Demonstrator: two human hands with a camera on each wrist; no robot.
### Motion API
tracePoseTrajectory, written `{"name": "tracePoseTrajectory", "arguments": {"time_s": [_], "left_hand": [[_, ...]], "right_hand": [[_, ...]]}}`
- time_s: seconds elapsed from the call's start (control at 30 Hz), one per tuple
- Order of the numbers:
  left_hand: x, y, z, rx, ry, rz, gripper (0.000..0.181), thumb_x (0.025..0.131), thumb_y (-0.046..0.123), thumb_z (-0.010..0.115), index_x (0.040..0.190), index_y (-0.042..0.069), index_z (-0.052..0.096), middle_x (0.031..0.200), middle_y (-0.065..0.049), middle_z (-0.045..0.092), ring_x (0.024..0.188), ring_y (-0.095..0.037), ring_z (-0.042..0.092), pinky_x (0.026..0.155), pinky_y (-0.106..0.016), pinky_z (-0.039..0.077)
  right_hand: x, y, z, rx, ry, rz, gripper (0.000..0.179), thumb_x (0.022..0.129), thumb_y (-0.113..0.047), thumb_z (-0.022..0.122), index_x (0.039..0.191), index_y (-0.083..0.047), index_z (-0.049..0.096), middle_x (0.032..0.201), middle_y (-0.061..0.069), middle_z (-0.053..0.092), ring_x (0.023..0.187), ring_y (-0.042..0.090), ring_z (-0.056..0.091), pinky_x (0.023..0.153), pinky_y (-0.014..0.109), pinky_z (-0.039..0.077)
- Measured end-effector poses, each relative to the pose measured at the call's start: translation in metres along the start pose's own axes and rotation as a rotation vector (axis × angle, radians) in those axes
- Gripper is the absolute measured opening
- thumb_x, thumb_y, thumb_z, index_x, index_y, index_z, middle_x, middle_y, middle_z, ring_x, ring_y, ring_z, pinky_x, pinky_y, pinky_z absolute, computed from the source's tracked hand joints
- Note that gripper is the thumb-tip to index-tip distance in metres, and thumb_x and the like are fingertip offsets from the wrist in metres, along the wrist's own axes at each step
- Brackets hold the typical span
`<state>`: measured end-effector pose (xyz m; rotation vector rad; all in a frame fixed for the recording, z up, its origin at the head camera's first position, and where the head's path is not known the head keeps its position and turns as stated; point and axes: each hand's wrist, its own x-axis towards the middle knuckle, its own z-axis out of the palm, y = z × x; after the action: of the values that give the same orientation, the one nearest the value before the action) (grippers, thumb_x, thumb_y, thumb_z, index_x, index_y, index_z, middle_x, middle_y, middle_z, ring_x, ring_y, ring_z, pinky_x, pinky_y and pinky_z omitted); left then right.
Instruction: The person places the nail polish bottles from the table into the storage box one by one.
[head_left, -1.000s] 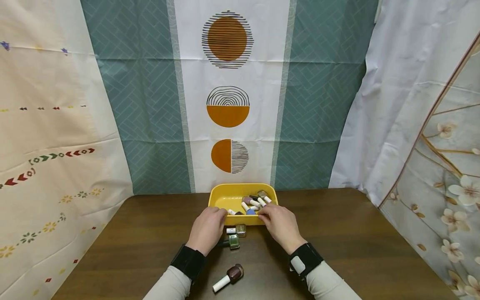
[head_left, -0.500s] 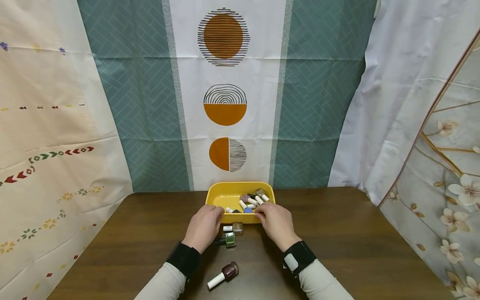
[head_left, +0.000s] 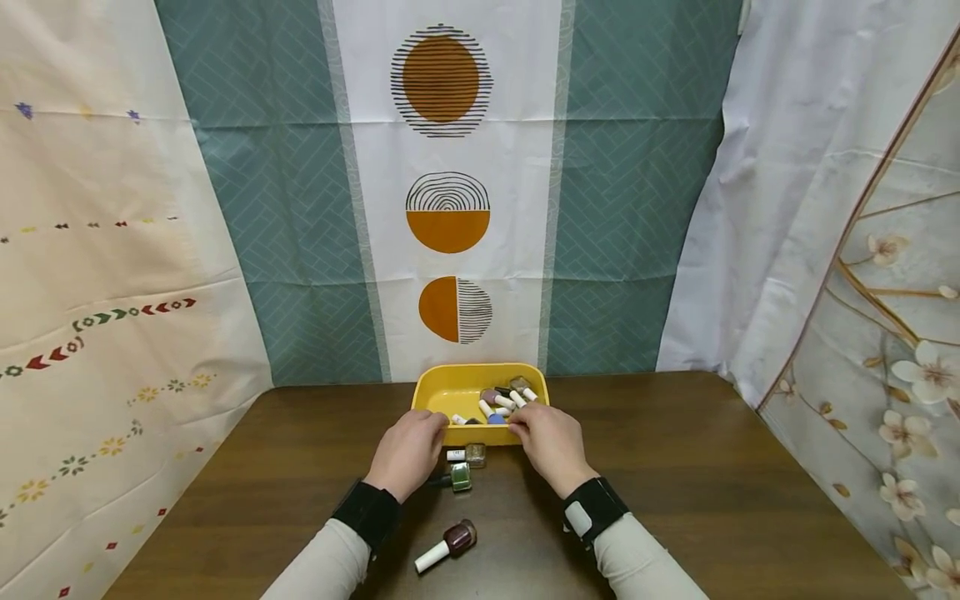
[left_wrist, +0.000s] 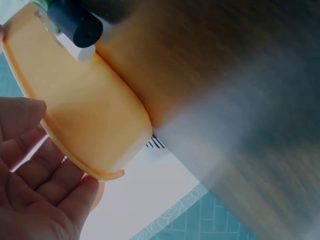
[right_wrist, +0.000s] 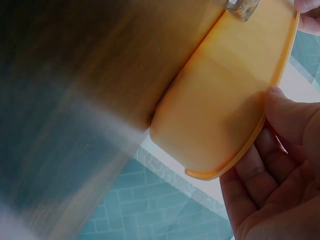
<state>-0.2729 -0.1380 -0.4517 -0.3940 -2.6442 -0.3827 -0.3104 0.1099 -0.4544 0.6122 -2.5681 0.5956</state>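
Observation:
Both hands hold a yellow plastic bin (head_left: 482, 436) by its near rim at the back of the table. The left hand (head_left: 408, 450) grips the left part of this rim, thumb outside and fingers curled over it, as the left wrist view shows. Toward the right end, the right hand (head_left: 553, 442) pinches the rim the same way. Inside lie several nail polish bottles, mostly white-capped, including a blue one (head_left: 496, 419). Just in front of the bin are a gold glitter nail polish bottle (head_left: 476, 455) and a green one (head_left: 461, 477) with a dark cap.
A dark red nail polish bottle (head_left: 460, 538) with a white cap lies nearer on the brown table (head_left: 675, 500), between the forearms. A patterned curtain (head_left: 457, 350) hangs right behind the bin and the table's back edge. Floral and embroidered cloths flank the table.
The head view has shifted slightly. Both hands keep their grip on the bin's rim, and the bin and bottles hold their places relative to one another.

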Motion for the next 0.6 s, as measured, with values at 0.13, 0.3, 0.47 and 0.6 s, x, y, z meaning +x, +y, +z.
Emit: {"name": "tracePoseTrajectory", "arguments": {"time_s": [0.13, 0.3, 0.47, 0.6], "left_hand": [[-0.007, 0.001, -0.001, 0.005, 0.011, 0.015, 0.027, 0.097, 0.009, 0.086, 0.124, 0.006, 0.078, 0.119, -0.009, 0.075, 0.113, -0.029, 0.069, 0.106, -0.049, 0.058], [-0.021, 0.005, -0.009, 0.020, 0.016, 0.044, 0.036, 0.098, 0.012, 0.086, 0.131, 0.006, 0.075, 0.128, -0.011, 0.072, 0.124, -0.032, 0.067, 0.109, -0.050, 0.056], [-0.037, 0.009, -0.019, 0.054, 0.072, 0.105, 0.038, 0.095, 0.012, 0.088, 0.130, 0.007, 0.075, 0.129, -0.013, 0.070, 0.123, -0.034, 0.066, 0.105, -0.050, 0.058], [-0.049, 0.013, -0.026, 0.082, 0.083, 0.139, 0.041, 0.094, 0.014, 0.090, 0.131, 0.007, 0.075, 0.131, -0.012, 0.069, 0.124, -0.031, 0.066, 0.104, -0.048, 0.059]], "right_hand": [[0.000, 0.001, 0.000, 0.001, 0.003, -0.007, 0.005, 0.096, -0.019, 0.088, 0.100, -0.016, 0.087, 0.100, -0.002, 0.080, 0.093, 0.023, 0.077, 0.080, 0.045, 0.062], [0.000, 0.001, 0.000, 0.003, 0.002, 0.005, 0.006, 0.096, -0.019, 0.088, 0.100, -0.016, 0.087, 0.101, -0.001, 0.081, 0.092, 0.023, 0.077, 0.081, 0.045, 0.062], [0.000, 0.000, -0.002, 0.013, -0.005, 0.011, 0.006, 0.096, -0.019, 0.088, 0.100, -0.015, 0.087, 0.101, 0.000, 0.081, 0.092, 0.024, 0.076, 0.080, 0.046, 0.062], [-0.001, 0.000, -0.001, 0.012, -0.006, 0.011, 0.006, 0.096, -0.019, 0.088, 0.100, -0.015, 0.087, 0.100, -0.001, 0.080, 0.092, 0.024, 0.076, 0.081, 0.046, 0.062]]}}
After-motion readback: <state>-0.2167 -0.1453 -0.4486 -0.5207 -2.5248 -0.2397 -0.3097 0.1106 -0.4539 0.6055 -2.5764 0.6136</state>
